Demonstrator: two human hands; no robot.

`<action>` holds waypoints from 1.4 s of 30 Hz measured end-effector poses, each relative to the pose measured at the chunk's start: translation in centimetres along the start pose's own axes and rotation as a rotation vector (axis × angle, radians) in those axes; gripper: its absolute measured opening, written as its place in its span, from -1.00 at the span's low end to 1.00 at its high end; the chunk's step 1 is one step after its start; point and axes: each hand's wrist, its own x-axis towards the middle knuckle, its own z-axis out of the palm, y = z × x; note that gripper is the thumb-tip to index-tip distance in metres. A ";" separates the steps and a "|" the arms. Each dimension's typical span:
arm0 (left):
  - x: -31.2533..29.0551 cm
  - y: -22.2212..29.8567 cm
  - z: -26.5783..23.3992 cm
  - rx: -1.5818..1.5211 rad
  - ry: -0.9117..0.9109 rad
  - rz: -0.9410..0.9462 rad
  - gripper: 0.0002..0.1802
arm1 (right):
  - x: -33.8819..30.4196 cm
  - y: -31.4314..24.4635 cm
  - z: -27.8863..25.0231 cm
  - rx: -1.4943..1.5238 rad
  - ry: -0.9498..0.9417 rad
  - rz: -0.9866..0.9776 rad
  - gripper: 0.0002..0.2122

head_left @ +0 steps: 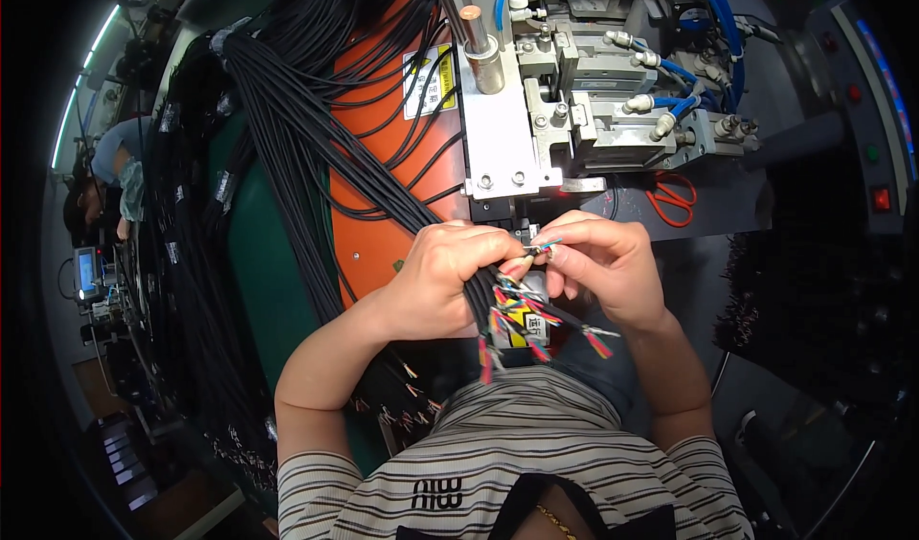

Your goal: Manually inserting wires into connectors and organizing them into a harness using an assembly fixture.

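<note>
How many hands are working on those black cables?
2: the left hand holds the black cables; the right hand pinches coloured wire ends just beside it.

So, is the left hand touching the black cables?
Touching: the head view shows the left hand closed around the black cables, coloured wire ends hanging below.

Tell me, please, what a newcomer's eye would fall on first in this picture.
Probably the thick bundle of black cables, sweeping from the upper left across the orange surface toward the left hand. Next, at the centre, bright multicoloured wire ends fan out below the left hand and right hand. The silver machine with blue hoses dominates the upper right.
</note>
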 end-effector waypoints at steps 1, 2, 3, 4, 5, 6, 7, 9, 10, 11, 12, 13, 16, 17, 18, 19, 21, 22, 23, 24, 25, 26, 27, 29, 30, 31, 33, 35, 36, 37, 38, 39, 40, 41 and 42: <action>0.0 0.0 -0.3 -0.041 -0.028 -0.022 -0.95 | 0.1 0.0 -0.1 0.085 -0.029 0.054 -0.85; 0.1 0.0 -0.7 -0.039 -0.030 -0.021 -0.95 | 0.2 0.0 -0.1 0.125 -0.030 0.089 -0.85; 0.1 0.0 -1.0 -0.072 -0.099 -0.080 -0.89 | 0.2 -0.1 -0.2 0.125 -0.034 0.094 -0.85; 0.1 0.0 -1.3 -0.104 -0.166 -0.137 -0.80 | 0.3 -0.1 -0.2 0.068 -0.043 0.058 -0.85; 0.3 0.0 -1.5 -0.181 -0.177 -0.159 -0.82 | 0.3 -0.2 -0.2 0.010 -0.053 0.021 -0.85; 0.3 0.0 -1.6 -0.174 -0.187 -0.165 -0.82 | 0.3 -0.2 -0.2 -0.041 -0.070 -0.017 -0.85; 0.4 0.1 -1.7 -0.209 -0.185 -0.192 -0.87 | 0.4 -0.3 -0.2 -0.113 -0.067 -0.060 -0.86; 0.5 0.2 -1.7 -0.279 -0.180 -0.246 -0.94 | 0.5 -0.5 -0.3 -0.164 -0.066 -0.098 -0.85; 0.4 0.4 -1.8 -0.322 -0.196 -0.333 -0.92 | 0.5 -0.6 -0.3 -0.214 -0.064 -0.135 -0.85; 0.5 0.5 -1.8 -0.313 -0.211 -0.348 -0.92 | 0.6 -0.6 -0.3 -0.265 -0.053 -0.160 -0.85; 0.5 0.5 -1.8 -0.322 -0.190 -0.350 -0.92 | 0.6 -0.7 -0.3 -0.274 -0.045 -0.169 -0.85; 0.5 0.6 -1.7 -0.330 -0.170 -0.352 -0.92 | 0.7 -0.7 -0.3 -0.278 -0.047 -0.168 -0.85; 0.5 0.5 -1.6 -0.316 -0.153 -0.336 -0.93 | 0.6 -0.8 -0.2 -0.404 -0.040 -0.255 -0.84; 0.4 0.4 -1.6 -0.296 -0.155 -0.317 -0.94 | 0.6 -0.7 -0.2 -0.403 -0.040 -0.255 -0.84; 0.4 0.4 -1.6 -0.276 -0.158 -0.298 -0.94 | 0.5 -0.7 -0.2 -0.410 -0.035 -0.262 -0.84; 0.4 0.3 -1.5 -0.275 -0.158 -0.298 -0.94 | 0.5 -0.6 -0.2 -0.417 -0.030 -0.269 -0.84; 0.3 0.2 -1.4 -0.338 -0.131 -0.309 -0.95 | 0.5 -0.4 -0.2 -0.424 -0.024 -0.277 -0.84; 0.3 0.2 -1.4 -0.369 -0.117 -0.315 -0.96 | 0.5 -0.4 -0.2 -0.393 -0.018 -0.254 -0.85; 0.3 0.2 -1.4 -0.368 -0.117 -0.315 -0.96 | 0.6 -0.3 -0.2 -0.363 -0.011 -0.232 -0.85; 0.3 0.2 -1.3 -0.311 -0.118 -0.293 -0.95 | 0.6 -0.2 -0.2 -0.332 -0.005 -0.210 -0.86; 0.3 0.2 -1.2 -0.254 -0.120 -0.272 -0.94 | 0.6 -0.2 -0.2 -0.330 -0.004 -0.209 -0.86; 0.3 0.2 -1.0 -0.205 -0.109 -0.247 -0.93 | 0.7 -0.3 -0.2 -0.334 0.002 -0.187 -0.88; 0.2 0.3 -0.8 -0.167 -0.087 -0.208 -0.88 | 0.7 -0.3 -0.2 -0.337 0.008 -0.164 -0.89; 0.2 0.4 0.4 0.083 0.007 -0.037 -0.85 | 0.6 -0.5 -0.1 -0.490 0.011 -0.184 -0.93; 0.0 0.6 0.9 0.335 0.065 0.078 -0.82 | 0.5 -0.6 0.0 -0.633 0.025 -0.223 -0.94; -0.2 0.7 1.4 0.433 0.072 0.146 -0.82 | 0.3 -0.7 0.2 -0.776 0.011 -0.269 -0.95; -0.6 0.9 1.9 0.526 0.096 0.128 -0.83 | 0.2 -0.8 0.4 -1.099 0.027 -0.368 -0.94; -1.2 1.2 1.8 0.676 0.056 0.085 -0.74 | 0.2 -0.7 0.5 -1.154 0.026 -0.370 -0.95; -1.3 1.2 1.6 0.674 0.055 0.086 -0.74 | 0.3 -0.7 0.4 -1.210 0.026 -0.379 -0.95; -1.4 1.2 1.4 0.648 0.058 0.088 -0.67 | 0.4 -0.6 0.4 -1.269 0.037 -0.381 -0.95; -1.4 1.2 1.3 0.621 0.056 0.073 -0.60 | 0.5 -0.4 0.4 -1.222 0.042 -0.378 -0.95; -1.5 1.3 1.2 0.617 0.036 0.051 -0.56 | 0.6 -0.3 0.4 -1.225 0.036 -0.377 -0.95; -1.4 1.2 1.1 0.619 0.035 0.066 -0.56 | 0.6 -0.2 0.4 -1.206 0.052 -0.376 -0.95; -1.3 1.2 1.2 0.606 0.034 0.052 -0.56 | 0.5 -0.1 0.5 -1.188 0.067 -0.377 -0.95; -1.3 1.1 1.2 0.591 0.033 0.039 -0.56 | 0.5 0.0 0.5 -1.170 0.084 -0.372 -0.95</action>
